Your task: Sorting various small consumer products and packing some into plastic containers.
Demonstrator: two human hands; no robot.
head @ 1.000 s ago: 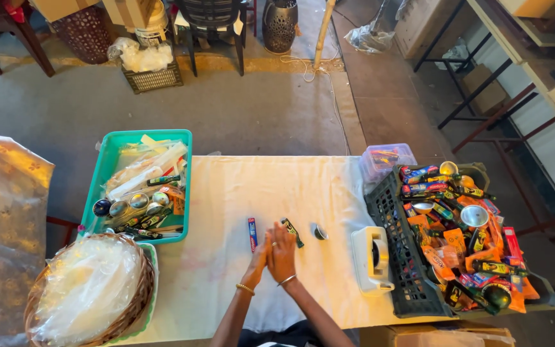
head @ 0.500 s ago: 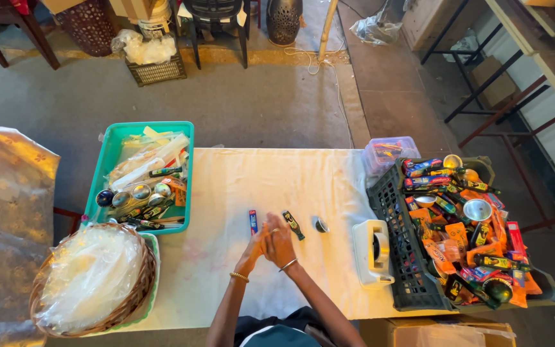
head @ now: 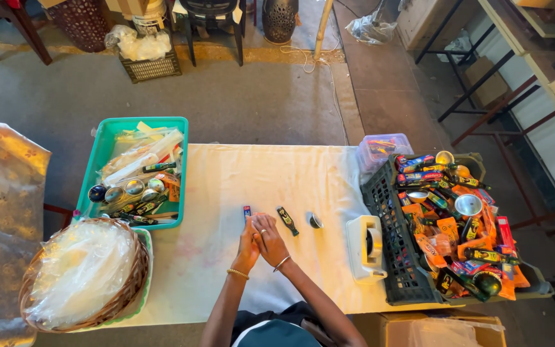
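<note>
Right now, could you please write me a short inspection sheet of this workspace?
Surface: table under a cream cloth, faintly stained.
Job's things: small blue stick, dark little bottle and a small round tin lie just beyond the hands.
Clutter: green tray of packets and tins; wicker basket lined with clear plastic; black crate full of orange packets; white tape dispenser.
Grippers: left hand and right hand pressed together; whether they hold anything cannot be told.
Cables: a pale cord runs across the floor.
Surroundings: chairs, boxes and metal racks around.
</note>
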